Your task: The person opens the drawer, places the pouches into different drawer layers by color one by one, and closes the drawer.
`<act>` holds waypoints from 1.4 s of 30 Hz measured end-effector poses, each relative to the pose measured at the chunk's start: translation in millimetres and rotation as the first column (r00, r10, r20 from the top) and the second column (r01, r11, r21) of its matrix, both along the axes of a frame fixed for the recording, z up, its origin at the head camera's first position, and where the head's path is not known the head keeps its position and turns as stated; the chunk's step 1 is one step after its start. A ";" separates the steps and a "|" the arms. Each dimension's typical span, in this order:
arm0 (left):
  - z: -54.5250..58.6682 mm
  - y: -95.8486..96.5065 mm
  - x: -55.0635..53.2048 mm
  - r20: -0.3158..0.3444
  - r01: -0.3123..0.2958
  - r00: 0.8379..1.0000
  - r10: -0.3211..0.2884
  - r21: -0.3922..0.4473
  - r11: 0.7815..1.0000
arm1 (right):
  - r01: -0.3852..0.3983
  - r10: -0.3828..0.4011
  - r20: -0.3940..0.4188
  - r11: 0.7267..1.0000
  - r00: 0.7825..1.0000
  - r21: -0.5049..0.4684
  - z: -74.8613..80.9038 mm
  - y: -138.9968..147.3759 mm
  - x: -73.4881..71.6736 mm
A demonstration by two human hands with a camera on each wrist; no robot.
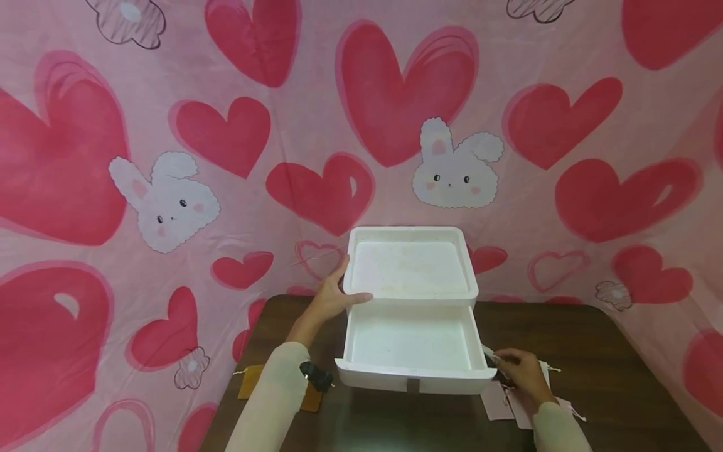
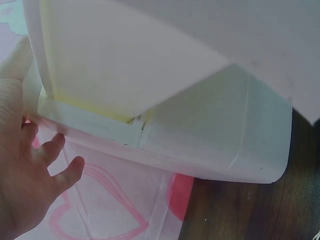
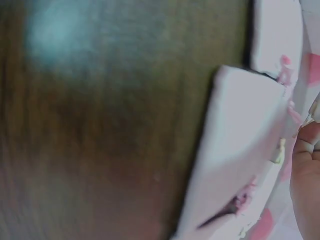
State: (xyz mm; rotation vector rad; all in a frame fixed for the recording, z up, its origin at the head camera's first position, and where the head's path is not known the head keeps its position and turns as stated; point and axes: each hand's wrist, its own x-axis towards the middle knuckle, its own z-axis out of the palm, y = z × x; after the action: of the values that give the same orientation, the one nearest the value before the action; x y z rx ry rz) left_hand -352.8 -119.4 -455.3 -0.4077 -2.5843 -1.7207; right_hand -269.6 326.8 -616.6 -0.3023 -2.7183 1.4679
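A white plastic drawer unit [image 1: 470, 291] with a shallow tray top stands at the back middle of the table. Its drawer [image 1: 373, 378] is pulled out toward me, and no items show inside. My left hand [image 1: 330, 296] rests at the unit's left front corner, thumb on the front rim, other fingers along the side. In the left wrist view those fingers [image 2: 56, 147] are spread loosely. Right of the drawer, my right hand [image 1: 522, 375] pinches a small whitish thing [image 1: 489, 355], mostly hidden by the fingers. Pale pink drawstring pouches [image 1: 497, 402] lie beneath that hand.
Mustard-yellow pouches [image 1: 250, 381] lie on the dark wooden table [image 1: 599, 376] at the left, partly behind my left forearm. Behind the table hangs a pink cloth [image 1: 316, 94] with hearts and rabbits. In the right wrist view, several pouches [image 3: 240, 115] lie near one another.
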 end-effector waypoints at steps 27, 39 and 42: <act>-1.2 -1.6 -2.3 0.019 0.008 1.000 -0.008 0.007 1.000 | -0.009 -0.023 -0.372 0.996 0.928 -0.084 65.1 -2.2 7.3; -1.6 -1.9 -2.8 0.024 -0.006 1.000 0.006 -0.007 1.000 | -0.056 -0.006 -0.503 0.993 0.864 -0.108 98.9 -2.9 6.1; -0.1 -1.6 -2.5 0.024 -0.005 1.000 0.005 -0.009 1.000 | -0.065 0.008 -0.499 0.993 0.867 -0.097 110.0 -2.9 7.6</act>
State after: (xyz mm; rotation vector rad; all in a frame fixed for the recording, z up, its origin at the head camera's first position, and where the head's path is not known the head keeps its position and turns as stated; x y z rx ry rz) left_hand -355.4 -121.1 -455.3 -0.3824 -2.6083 -1.7236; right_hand -262.0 323.8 -506.6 0.1191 -2.2440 1.4578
